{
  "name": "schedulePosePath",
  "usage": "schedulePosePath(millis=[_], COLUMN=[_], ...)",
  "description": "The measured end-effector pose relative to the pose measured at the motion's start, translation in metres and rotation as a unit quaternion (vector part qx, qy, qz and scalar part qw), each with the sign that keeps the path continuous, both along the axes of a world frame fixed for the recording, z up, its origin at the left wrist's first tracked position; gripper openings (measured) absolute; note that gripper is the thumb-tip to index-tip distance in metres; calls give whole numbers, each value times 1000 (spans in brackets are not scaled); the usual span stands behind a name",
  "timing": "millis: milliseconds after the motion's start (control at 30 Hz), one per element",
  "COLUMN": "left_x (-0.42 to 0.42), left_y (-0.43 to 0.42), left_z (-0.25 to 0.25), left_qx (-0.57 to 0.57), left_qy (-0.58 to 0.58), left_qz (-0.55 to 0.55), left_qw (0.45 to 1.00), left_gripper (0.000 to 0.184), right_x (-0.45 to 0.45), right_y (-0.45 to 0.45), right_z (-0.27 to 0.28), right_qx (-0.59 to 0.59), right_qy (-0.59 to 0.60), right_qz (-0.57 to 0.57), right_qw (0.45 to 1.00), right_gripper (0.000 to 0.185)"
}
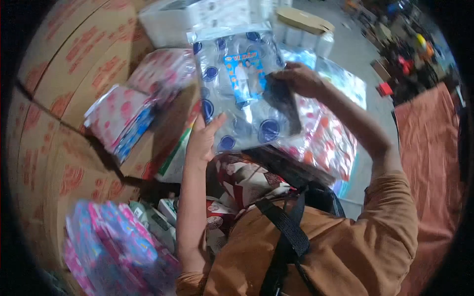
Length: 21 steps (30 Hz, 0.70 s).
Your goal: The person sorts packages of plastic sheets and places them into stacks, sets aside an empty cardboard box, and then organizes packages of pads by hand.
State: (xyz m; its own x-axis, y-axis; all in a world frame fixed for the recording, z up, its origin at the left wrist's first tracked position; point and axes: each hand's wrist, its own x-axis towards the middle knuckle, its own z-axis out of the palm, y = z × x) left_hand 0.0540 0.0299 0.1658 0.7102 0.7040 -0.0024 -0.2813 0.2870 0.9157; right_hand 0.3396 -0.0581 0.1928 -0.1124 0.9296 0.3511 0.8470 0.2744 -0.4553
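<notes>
A clear plastic package with dark blue dots and a blue picture label is held up in front of the body. My left hand grips its lower left edge, thumb over the front. At its upper right side, my right hand has its fingers closed on the package edge. Behind it on the right lie packages with red and pink spots. To the left are a pink-dotted package and another pinkish one.
Printed cardboard boxes line the left side. A blue and pink bundle lies at the lower left. White wrapped packs stand at the top. An orange-brown sheet is on the right, with mixed items beyond.
</notes>
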Motion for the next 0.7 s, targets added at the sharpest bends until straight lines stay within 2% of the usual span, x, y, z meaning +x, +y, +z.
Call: schedulePosePath(millis=[33, 67, 100, 167, 200, 233, 300, 333, 367, 433, 467, 500, 533, 567, 600, 633, 667, 700], left_x=[18, 37, 56, 98, 120, 139, 165, 170, 169, 184, 182, 177, 173, 169, 165, 159, 155, 155], left_y=[-5, -16, -22, -34, -42, -53, -78, -91, -104, -119, -127, -132, -136, -134, -131, -129, -125, -117], left_z=[-7, -7, -11, -36, -53, -70, -79, -80, -74, -118, -120, -125, -133, -134, -134, -129, -125, -131], left_qx=[-3, 35, 30, 52, 79, 104, 130, 135, 74, 131, 152, 228, 301, 335, 335, 494, 636, 636], left_qy=[10, 61, 78, 126, 157, 140, 104, 84, 70, 67, 86, 92, 100, 171, 176, 204, 224, 237], left_qz=[-2, -3, -52, -107, -115, -139, -193, -223, -248, -259, -266, -241, -214, -223, -223, -157, -88, -112], left_qw=[1000, 998, 995, 985, 978, 975, 967, 962, 963, 955, 948, 939, 924, 899, 898, 831, 733, 726], left_gripper=[50, 52, 57, 68, 73, 75, 74, 71, 69, 68, 64, 62, 59, 59, 59, 60, 62, 63], right_x=[21, 22, 28, 58, 71, 84, 105, 98, 87, 82, 79, 78, 82, 87, 91, 89, 88, 87], right_y=[-17, -46, -67, -117, -140, -164, -217, -236, -250, -273, -279, -283, -288, -292, -297, -295, -293, -292], right_z=[-5, 19, 25, 21, 8, -12, -33, -35, -30, -52, -64, -74, -83, -93, -103, -105, -107, -106], right_qx=[-15, 33, -27, -72, -162, -224, -273, -245, -266, -258, -259, -261, -279, -281, -287, -294, -296, -297], right_qy=[8, -217, -225, -290, 39, 363, 394, 498, 494, 572, 577, 582, 588, 589, 586, 582, 585, 578], right_qz=[-22, -30, -47, -50, -203, -327, -358, -363, -398, -375, -410, -443, -434, -431, -439, -447, -444, -445], right_qw=[1000, 975, 973, 953, 965, 843, 801, 748, 726, 682, 657, 630, 623, 622, 618, 613, 611, 616], right_gripper=[26, 29, 36, 24, 16, 23, 31, 28, 22, 17, 15, 14, 13, 13, 13, 13, 13, 14])
